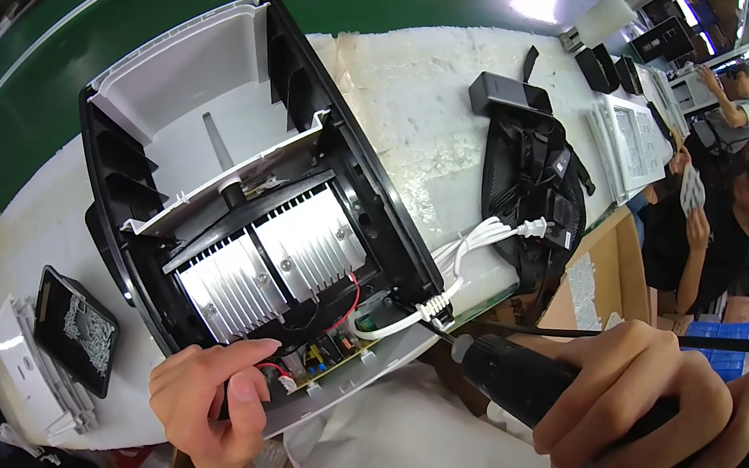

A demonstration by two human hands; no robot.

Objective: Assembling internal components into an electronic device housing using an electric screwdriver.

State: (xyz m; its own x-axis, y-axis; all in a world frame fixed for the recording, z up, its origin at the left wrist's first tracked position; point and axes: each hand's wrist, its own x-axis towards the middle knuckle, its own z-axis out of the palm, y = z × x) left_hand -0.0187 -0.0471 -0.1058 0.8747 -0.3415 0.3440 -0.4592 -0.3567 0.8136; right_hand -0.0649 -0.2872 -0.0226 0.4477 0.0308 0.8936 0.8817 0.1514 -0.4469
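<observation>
While a black cylindrical screwdriver (513, 379) is gripped by the right hand (658, 412), lower right, the left hand (209, 403) is curled, lower left. Its hold cannot be told.

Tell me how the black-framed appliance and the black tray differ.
The appliance is far larger than the tray. The appliance shows fixed silver fins; the tray holds small, loose silvery pieces. The left hand is at the appliance's near edge, while no hand is at the tray. Both have black sides, lie open and rest on the table.
</observation>
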